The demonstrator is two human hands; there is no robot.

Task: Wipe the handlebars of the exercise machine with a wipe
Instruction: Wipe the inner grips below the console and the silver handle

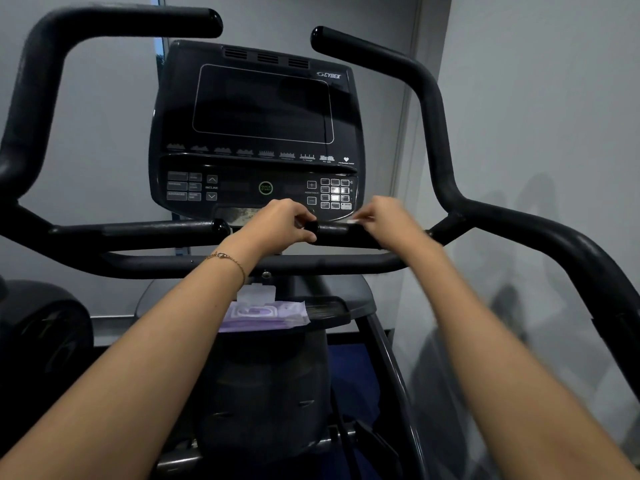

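Nearest to me, below the console, the purple pack of wipes lies on the small tray, flap up; just under the console's lower edge both my hands meet on the short grip that runs off to the right. My left hand is curled round the capped inner end of that grip, steadying it; my right hand, blurred, is folded over the same grip further out with the wipe pinched beneath it, only a white edge showing by my fingers. So I judge I am in the middle of rubbing this one grip, with much of the job left; the matching short grip left of the console, the cross bar below it and the two tall handlebars that rise on either side of the console all appear untouched by either hand. Next I should drag the wipe along the grip's length, turning my wrist so the underside gets covered; then shift to the left grip and reach up for the tall bars; the wipe looks small, so I must keep it flat against the tube.
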